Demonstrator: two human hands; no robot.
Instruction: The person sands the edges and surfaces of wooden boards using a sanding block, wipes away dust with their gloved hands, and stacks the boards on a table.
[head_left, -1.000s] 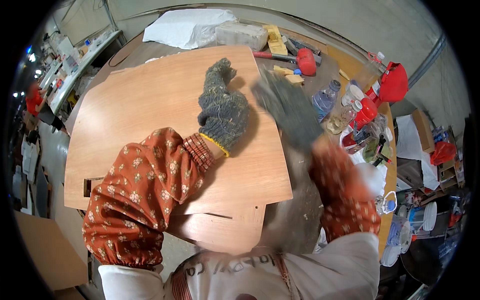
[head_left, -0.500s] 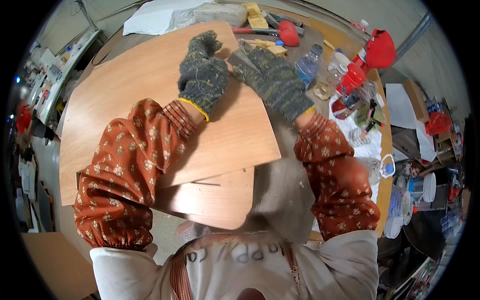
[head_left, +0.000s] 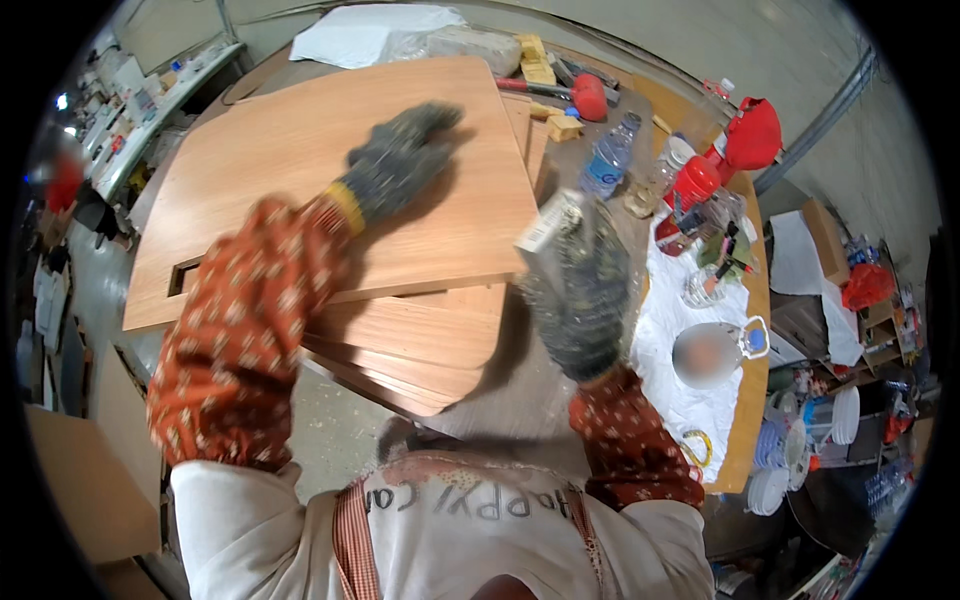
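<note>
A wood-grain panel [head_left: 250,150] with rounded corners lies on top of other panels [head_left: 430,350], whose front ends show beneath it. A small rectangular slot [head_left: 183,277] is cut near its left front edge. My left hand [head_left: 400,160], in a grey knitted glove with a yellow cuff, is over the panel with its fingers stretched out; whether it touches is blurred. To the right of the panel, my right hand [head_left: 585,300], gloved alike, is closed around a pale rectangular block [head_left: 552,225]. The block tilts up beside the panel's right edge.
Beyond the panel lie a red-headed mallet [head_left: 588,98] and wood scraps [head_left: 564,128]. Plastic bottles [head_left: 605,165], red containers [head_left: 697,180] and a white cloth [head_left: 665,430] line the table's right side. A yellow ring-shaped thing [head_left: 697,450] sits at the cloth's near end.
My right hand has come back toward me from the panel's far right corner, and the pale block now shows in it. My left hand's fingers have straightened. The top panel has shifted over the ones beneath.
</note>
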